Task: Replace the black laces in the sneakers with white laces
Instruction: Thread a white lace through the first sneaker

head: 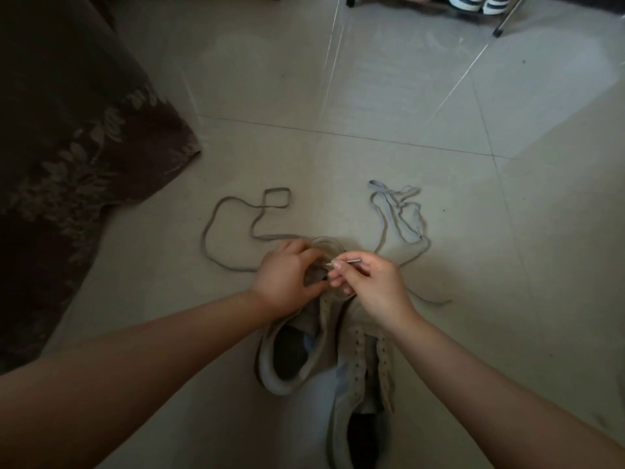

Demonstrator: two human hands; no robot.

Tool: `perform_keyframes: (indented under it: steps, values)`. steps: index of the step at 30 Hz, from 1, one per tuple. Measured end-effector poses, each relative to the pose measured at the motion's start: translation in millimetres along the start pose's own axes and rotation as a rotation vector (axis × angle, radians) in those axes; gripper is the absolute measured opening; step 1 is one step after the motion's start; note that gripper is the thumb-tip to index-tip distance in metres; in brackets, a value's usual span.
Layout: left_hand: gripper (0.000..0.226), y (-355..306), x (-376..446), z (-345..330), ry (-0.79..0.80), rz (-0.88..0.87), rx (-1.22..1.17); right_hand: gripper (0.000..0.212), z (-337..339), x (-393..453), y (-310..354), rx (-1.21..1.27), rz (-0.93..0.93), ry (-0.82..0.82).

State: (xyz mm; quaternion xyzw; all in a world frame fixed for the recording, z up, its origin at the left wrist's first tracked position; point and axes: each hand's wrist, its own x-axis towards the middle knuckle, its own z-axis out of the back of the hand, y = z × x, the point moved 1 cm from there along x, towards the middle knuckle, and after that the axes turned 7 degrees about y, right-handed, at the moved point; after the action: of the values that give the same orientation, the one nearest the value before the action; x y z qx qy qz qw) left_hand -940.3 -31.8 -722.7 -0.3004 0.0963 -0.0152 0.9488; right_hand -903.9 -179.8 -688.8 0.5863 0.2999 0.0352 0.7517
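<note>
Dim, grainy picture; pale glare streaks cross the floor tiles point(389, 79) far from the hands, corners darken, edges bend.

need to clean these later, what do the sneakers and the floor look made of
Sneakers: beige matte upper, probably suede or canvas; no shine, soft sagging collars, punched eyelet strips. Floor: glossy glazed tile, likely ceramic; grout lines and streaky reflections.

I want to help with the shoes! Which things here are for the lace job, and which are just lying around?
For the job: the two sneakers, the laces on the floor, left hand, right hand pinching a lace tip.

Just lying about: brown cloth, striped shoes, metal leg.
</note>
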Motion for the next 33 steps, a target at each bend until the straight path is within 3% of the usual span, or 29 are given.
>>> perform_keyframes:
  steps: [4,9,12,15,18,20,23,26,30,33]
  values:
    - [0.058,10.2,-5.5,-2.3,0.007,0.032,0.001,0.016,3.4,-8.9,-1.4,0.061,-0.023,0.027]
    - [0.046,17.6,-10.2,-2.8,-0.031,-0.016,0.06,0.007,23.5,-20.6,4.1,0.504,-0.197,0.223]
    - [0.041,12.5,-10.1,-3.7,-0.095,-0.032,0.089,0.01,32.2,-21.9,0.8,0.586,-0.274,0.237]
    - [0.034,-4.6,-9.5,-3.3,-0.188,-0.184,0.065,0.011,29.2,-15.1,-12.7,0.319,-0.277,0.187]
    - [0.028,-21.2,-6.1,-2.8,-0.133,-0.305,-0.02,0.016,23.6,-9.1,-20.8,0.235,-0.271,0.17]
    - [0.027,-22.1,-3.7,0.2,-0.141,-0.228,-0.196,0.019,27.1,-4.5,-25.0,0.151,-0.263,0.103]
    - [0.011,-14.1,-5.9,3.4,-0.178,-0.016,-0.402,0.016,40.3,8.8,-37.1,-0.529,-0.08,0.002]
    - [0.012,-11.2,-8.8,6.4,-0.119,0.142,-0.59,0.022,37.3,16.7,-42.6,-0.963,0.042,0.13]
    - [0.019,-13.3,-10.6,7.3,-0.069,0.225,-0.738,0.023,20.7,23.2,-35.8,-1.217,0.061,0.119]
    - [0.02,-16.8,-10.9,10.0,-0.061,0.261,-0.864,0.017,18.6,23.4,-33.1,-1.182,0.112,0.069]
